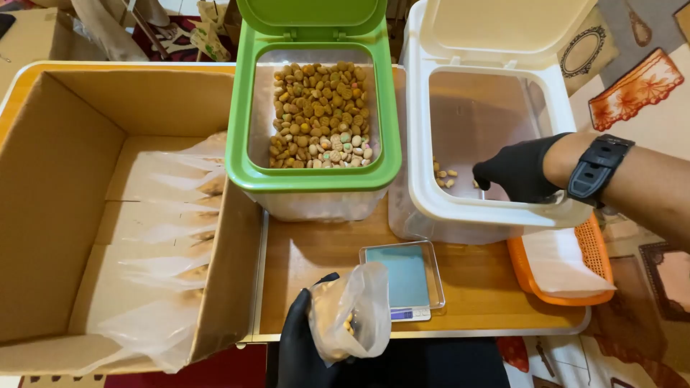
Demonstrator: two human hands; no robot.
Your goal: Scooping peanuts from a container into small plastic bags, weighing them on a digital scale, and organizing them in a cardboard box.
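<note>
My left hand (300, 345), in a black glove, holds a small clear plastic bag (352, 312) with a few kibble pieces in it, near the table's front edge. My right hand (516, 171), gloved and with a black watch at the wrist, reaches into the white bin (460, 208), which holds only a few kibble pieces (444, 174) at its bottom. Its fingers are curled down; what they hold is hidden. A green-rimmed bin (313, 179) full of brown and pastel kibble (320, 111) stands open to the left.
A small digital scale (404, 280) lies on the wooden table between my hands. A large cardboard box (65, 215) at left holds several filled clear bags (172, 244). An orange basket (575, 273) with a stack of clear bags sits at right.
</note>
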